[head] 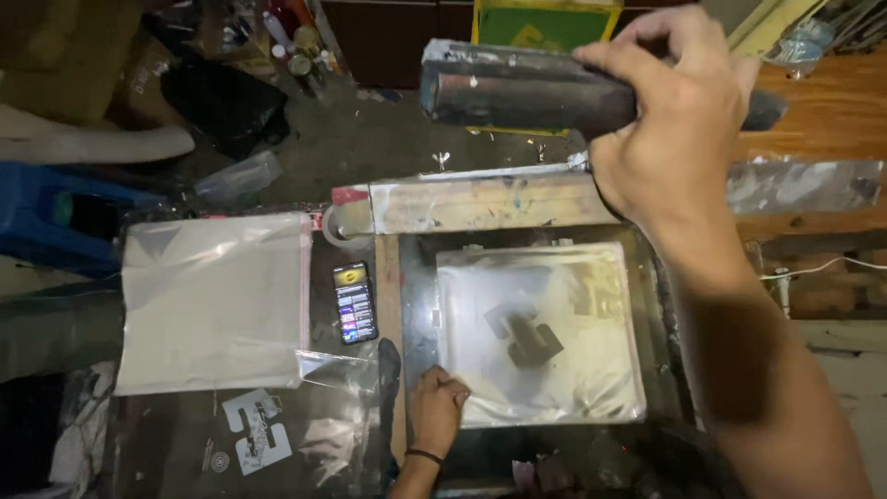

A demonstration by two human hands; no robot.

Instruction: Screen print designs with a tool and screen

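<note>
Clear plastic film [540, 333] lies flat on the dark printing bed [661, 314], carrying a dark printed mark [524, 334] at its centre. The left hand [436, 407] rests at the 7 o'clock corner of the film, fingers curled and pressing on the edge; it holds nothing. The right hand [670, 129] is raised at 12 o'clock, fingers wrapped closed around the squeegee [527, 88], a long dark bar held level and clear of the bed. A wooden frame bar [480, 203] runs across the far edge of the bed.

Left of the bed, at 9 o'clock, a stack of clear bags [214, 300] lies with a phone [355, 302] just beside it, screen lit. A white cut-out stencil [257, 430] lies at 8 o'clock on the glass.

Procedure note, as a judgement from this view:
1. Keep the left hand pinning the corner only, well apart from the printed mark, which may be wet
2. Keep the squeegee level and away from the film, so that no ink falls on it
3. Lift the film by one corner, peeling rather than sliding, so the mark does not smear
4. Keep the phone and the bag stack clear of any inked edge
</note>
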